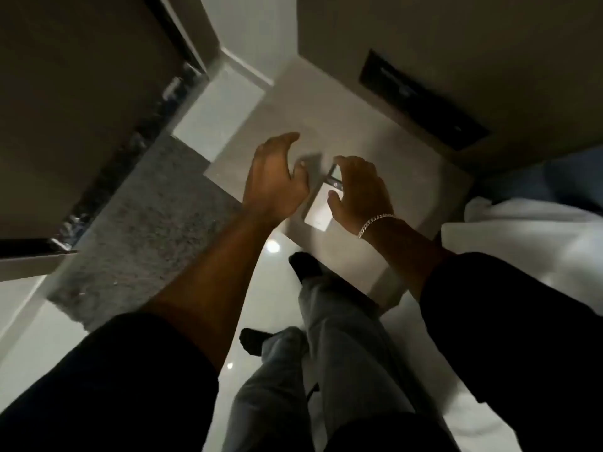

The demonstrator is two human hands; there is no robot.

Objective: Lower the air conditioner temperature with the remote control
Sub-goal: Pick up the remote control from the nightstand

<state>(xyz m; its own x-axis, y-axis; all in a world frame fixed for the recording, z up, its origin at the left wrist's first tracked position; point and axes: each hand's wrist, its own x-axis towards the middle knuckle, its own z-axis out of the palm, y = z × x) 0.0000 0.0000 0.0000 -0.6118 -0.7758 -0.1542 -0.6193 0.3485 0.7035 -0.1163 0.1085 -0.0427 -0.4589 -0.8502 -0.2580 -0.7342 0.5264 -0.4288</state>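
Remote [321, 208]: a pale slim slab lying flat on the tabletop [391, 177], near its front edge, between the two hands. Its far end, with a small dark screen, shows beside the right hand; buttons are too blurred to read.
Right hand [357, 190]: arched over the remote's right side, fingers [342, 164] curled down past the far end and the thumb resting on the remote's face. The fingers are partly closed around it, but whether they grip it or only touch it I cannot tell, since the hand covers that edge.
Left hand [275, 181]: hovering just left of the remote, fingers spread and loosely bent, holding nothing. One fingertip points toward the remote; contact is unclear.
Bracelet [373, 223]: a light chain on the right wrist.
Sleeves [509, 321]: dark, pushed up the forearms, cut off by the lower frame edge.
Tabletop: pale and bare around the remote; its right part runs under a dark slanted panel.
Dark panel [421, 106]: a black rectangle set in the surface above the tabletop, detail lost in shadow.
Legs [332, 337]: grey trousers and dark socks on a glossy white floor [270, 288].
Rug [137, 230]: grey, speckled, left of the tabletop.
Bedding [528, 243]: white, at right, cut off by the frame.
Lighting: dim, with soft motion blur on the hands.
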